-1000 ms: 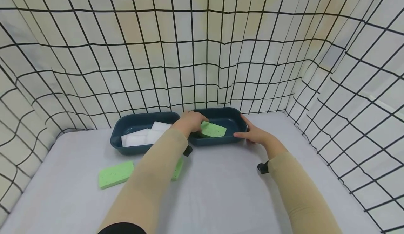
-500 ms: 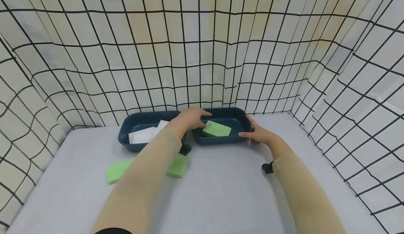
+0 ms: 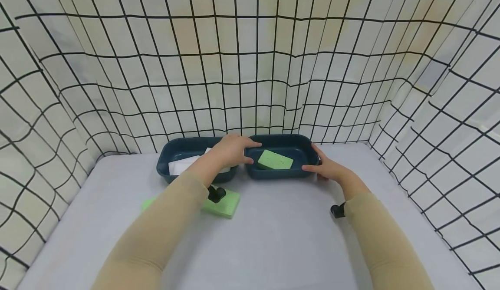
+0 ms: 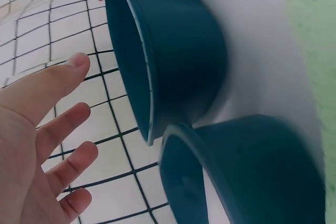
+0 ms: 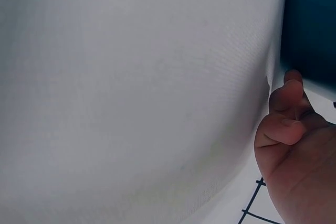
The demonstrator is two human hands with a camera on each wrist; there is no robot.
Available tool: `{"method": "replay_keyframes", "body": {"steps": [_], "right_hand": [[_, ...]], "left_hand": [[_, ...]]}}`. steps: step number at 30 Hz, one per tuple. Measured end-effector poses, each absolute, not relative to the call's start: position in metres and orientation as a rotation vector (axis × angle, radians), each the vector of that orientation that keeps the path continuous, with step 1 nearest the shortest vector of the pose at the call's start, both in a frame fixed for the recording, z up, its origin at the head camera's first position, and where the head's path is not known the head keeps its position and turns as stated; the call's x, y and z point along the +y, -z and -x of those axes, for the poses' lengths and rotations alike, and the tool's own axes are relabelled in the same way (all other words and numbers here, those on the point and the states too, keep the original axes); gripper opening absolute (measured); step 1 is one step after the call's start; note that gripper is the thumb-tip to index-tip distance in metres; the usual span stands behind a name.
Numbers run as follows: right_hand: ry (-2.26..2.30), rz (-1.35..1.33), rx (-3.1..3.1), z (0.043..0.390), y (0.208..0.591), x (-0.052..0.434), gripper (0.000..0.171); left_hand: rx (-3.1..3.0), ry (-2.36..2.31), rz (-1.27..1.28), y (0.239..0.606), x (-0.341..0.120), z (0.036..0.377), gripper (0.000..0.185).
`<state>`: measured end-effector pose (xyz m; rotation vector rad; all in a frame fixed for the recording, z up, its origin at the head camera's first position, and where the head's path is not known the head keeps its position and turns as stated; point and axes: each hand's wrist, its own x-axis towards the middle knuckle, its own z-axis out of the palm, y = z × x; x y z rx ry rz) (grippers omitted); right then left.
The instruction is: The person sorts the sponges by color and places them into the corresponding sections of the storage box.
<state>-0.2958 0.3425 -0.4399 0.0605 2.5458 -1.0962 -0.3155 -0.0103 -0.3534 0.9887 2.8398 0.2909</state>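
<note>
Two dark blue trays stand side by side at the back of the table. A green sponge (image 3: 275,160) lies flat in the right tray (image 3: 300,140); white sponges (image 3: 180,166) lie in the left tray (image 3: 166,153). My left hand (image 3: 232,150) hovers over the rims where the trays meet, fingers straight and holding nothing. In the left wrist view the left hand (image 4: 42,145) is spread beside the right tray (image 4: 157,51) and the left tray (image 4: 252,171). My right hand (image 3: 326,168) grips the right tray's right end, thumb on its front wall. The right wrist view shows the right hand (image 5: 294,129) with curled fingers near the right tray (image 5: 310,19).
A second green sponge (image 3: 223,202) lies on the grey table (image 3: 273,238) in front of the left tray, also visible as the second green sponge (image 4: 315,40). Another green sponge (image 3: 147,203) is mostly hidden under my left forearm. Grid-patterned walls (image 3: 250,64) enclose the table on three sides.
My left hand has let go of the green sponge in the right tray and drawn back to the left. The right hand stays at the tray's end.
</note>
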Motion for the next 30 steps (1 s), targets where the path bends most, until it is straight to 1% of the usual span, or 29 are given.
{"method": "replay_keyframes", "body": {"steps": [10, 21, 25, 30], "right_hand": [[1.087, -0.053, 2.555, 0.293, 0.438, 0.340, 0.103], [1.103, -0.050, 2.545, 0.291, 0.439, 0.341, 0.102], [1.099, -0.058, 2.549, 0.290, 0.439, 0.343, 0.105], [1.110, -0.028, 2.552, 0.289, 0.439, 0.340, 0.104]], "left_hand": [[2.860, -0.304, -1.079, 0.357, -0.059, 0.282, 0.063], [2.830, -0.520, -0.970, 0.380, -0.130, 0.245, 0.058], [2.833, -0.549, -0.978, 0.387, -0.144, 0.237, 0.058], [2.831, -0.552, -0.912, 0.393, -0.153, 0.230, 0.058]]}}
